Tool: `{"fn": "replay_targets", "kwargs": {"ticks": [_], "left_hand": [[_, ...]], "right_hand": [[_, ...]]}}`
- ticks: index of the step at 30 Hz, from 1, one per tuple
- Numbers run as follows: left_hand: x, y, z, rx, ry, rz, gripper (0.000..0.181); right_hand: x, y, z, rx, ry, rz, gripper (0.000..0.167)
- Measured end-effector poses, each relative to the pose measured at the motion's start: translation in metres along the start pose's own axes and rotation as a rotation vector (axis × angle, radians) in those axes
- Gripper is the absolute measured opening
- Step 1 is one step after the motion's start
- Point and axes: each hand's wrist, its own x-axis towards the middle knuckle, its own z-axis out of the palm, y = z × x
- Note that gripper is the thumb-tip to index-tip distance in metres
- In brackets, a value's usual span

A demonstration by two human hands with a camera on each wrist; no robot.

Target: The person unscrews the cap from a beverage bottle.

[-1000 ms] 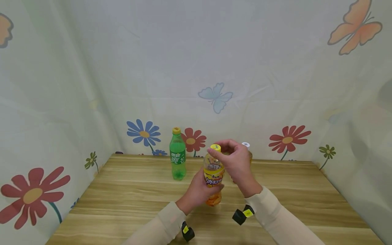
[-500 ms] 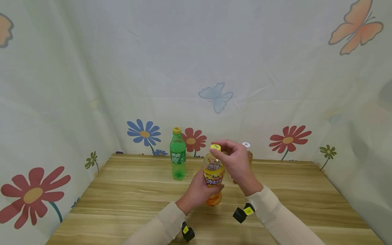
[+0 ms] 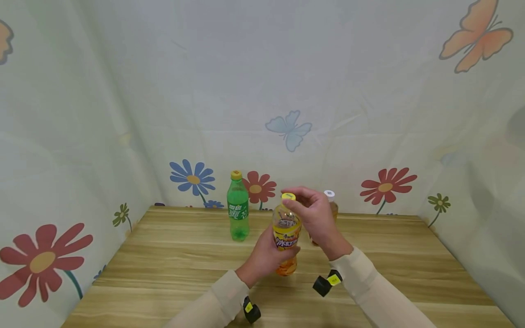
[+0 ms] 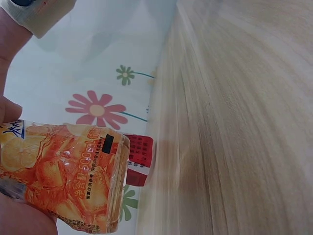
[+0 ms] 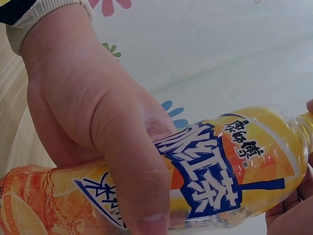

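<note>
In the head view, the left hand (image 3: 266, 255) grips the middle of an orange drink bottle (image 3: 285, 266) with a yellow label, held nearly upright. The right hand (image 3: 317, 218) has its thumb and fingers at the yellow cap (image 3: 288, 197), pinching it; some of those fingers are hidden. The right wrist view gives the label (image 5: 205, 171) up close, a hand (image 5: 98, 107) wrapped round the bottle, and fingertips (image 5: 293, 215) by its neck. In the left wrist view, the base of the orange bottle (image 4: 83, 181) stands off from the tabletop.
A green bottle (image 3: 239, 205) with a yellow cap stands at the back, left of the hands. Behind the right hand is a white-capped bottle (image 3: 330, 196), partly covered. The wooden table (image 3: 172, 269) meets a flowered cloth backdrop (image 3: 229, 82).
The right thumb has moved slightly rightward across the cap, and the right wrist has shifted a little. The left hand and its bottle look unmoved.
</note>
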Motion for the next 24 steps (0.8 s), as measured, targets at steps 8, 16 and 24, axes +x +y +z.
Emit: {"fn": "replay_targets", "kwargs": {"ticks": [8,16,24], "left_hand": [[-0.001,0.000,0.000,0.006,0.010,0.000,0.062],[-0.002,-0.001,0.000,0.009,0.012,-0.002,0.063],[-0.002,-0.003,0.000,0.010,0.012,-0.011,0.063]], "right_hand": [[-0.001,-0.001,-0.001,0.004,-0.053,0.019,0.034],[0.000,-0.006,0.000,-0.139,0.016,0.079,0.046],[0.000,-0.017,0.001,-0.273,0.121,0.130,0.045]]}}
